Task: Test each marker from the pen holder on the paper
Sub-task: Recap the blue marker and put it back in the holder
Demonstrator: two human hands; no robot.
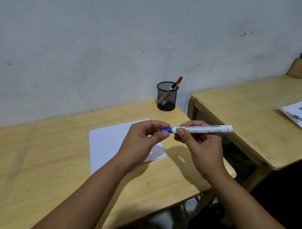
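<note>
I hold a white marker with a blue cap level above the table. My right hand grips its white barrel. My left hand pinches the blue cap between thumb and fingers. Below my hands lies a blank white sheet of paper on the wooden table. Behind it, by the wall, stands a black mesh pen holder with a red-capped marker leaning out of it and at least one more marker inside.
A second wooden table stands to the right across a narrow gap, with printed sheets on it and a wooden holder with dark pens at its back. The grey wall runs along the far edge.
</note>
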